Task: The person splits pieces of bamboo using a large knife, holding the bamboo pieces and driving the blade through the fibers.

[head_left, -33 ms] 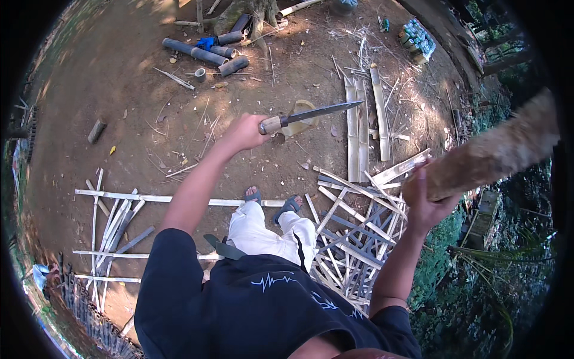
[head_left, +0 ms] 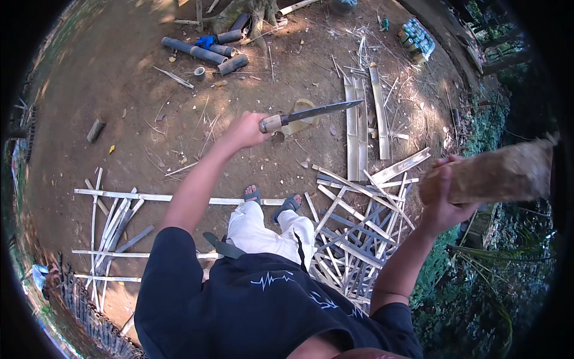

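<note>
My left hand (head_left: 247, 130) is closed round the pale wooden handle of a long-bladed knife (head_left: 326, 109), its dark blade pointing right and slightly away. Behind the blade shows a pale yellow, curved bamboo rim (head_left: 305, 119); whether the blade touches it I cannot tell. Off to the right, my right hand (head_left: 445, 209) grips the near end of a thick, rough wooden log (head_left: 502, 173), which is raised well apart from the knife. The log's far end reaches the picture's dark rim.
Split bamboo strips (head_left: 353, 239) lie heaped right of my feet, more strips (head_left: 116, 224) to the left. Wide bamboo halves (head_left: 351, 131) rest beyond the heap. Dark bamboo tubes (head_left: 194, 51) lie near a tree trunk (head_left: 254, 15); a bundle of bottles (head_left: 417, 40) stands far right.
My right hand has moved right and slightly down, and the log has tilted from slanting upward to nearly level. The knife and my left hand have stayed almost still.
</note>
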Tool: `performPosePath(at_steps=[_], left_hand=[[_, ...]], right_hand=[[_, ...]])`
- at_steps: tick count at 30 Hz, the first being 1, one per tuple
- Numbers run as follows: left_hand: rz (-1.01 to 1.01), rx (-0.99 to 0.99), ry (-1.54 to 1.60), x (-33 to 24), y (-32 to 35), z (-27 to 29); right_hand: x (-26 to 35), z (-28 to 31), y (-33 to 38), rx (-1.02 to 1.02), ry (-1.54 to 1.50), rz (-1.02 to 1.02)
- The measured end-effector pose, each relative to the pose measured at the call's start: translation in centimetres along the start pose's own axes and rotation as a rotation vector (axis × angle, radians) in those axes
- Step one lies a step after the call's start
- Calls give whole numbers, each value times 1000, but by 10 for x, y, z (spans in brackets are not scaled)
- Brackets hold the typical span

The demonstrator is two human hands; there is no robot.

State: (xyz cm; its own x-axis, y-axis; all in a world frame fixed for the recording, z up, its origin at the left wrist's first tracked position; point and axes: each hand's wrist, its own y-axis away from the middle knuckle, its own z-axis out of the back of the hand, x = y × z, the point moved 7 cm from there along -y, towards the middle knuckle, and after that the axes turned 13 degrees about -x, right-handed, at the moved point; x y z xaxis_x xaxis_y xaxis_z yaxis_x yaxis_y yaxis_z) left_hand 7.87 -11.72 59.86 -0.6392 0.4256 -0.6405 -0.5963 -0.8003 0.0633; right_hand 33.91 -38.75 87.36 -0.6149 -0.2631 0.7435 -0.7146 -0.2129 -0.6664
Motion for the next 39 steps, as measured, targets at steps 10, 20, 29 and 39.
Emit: performPosePath(at_steps=[10, 20, 29, 39], left_hand=[[-195, -40, -184, -27, -9, -26], [-63, -31, -201, -23, -11, -47], [-57, 81, -354, -2, -27, -103], [58, 4, -236, 24, -59, -96]], right_hand=[[-184, 4, 158, 677, 1175, -420], [-19, -35, -34, 181, 278, 26], [-278, 25, 150, 1000, 1198, -550], [-143, -29, -6, 9, 145, -144]])
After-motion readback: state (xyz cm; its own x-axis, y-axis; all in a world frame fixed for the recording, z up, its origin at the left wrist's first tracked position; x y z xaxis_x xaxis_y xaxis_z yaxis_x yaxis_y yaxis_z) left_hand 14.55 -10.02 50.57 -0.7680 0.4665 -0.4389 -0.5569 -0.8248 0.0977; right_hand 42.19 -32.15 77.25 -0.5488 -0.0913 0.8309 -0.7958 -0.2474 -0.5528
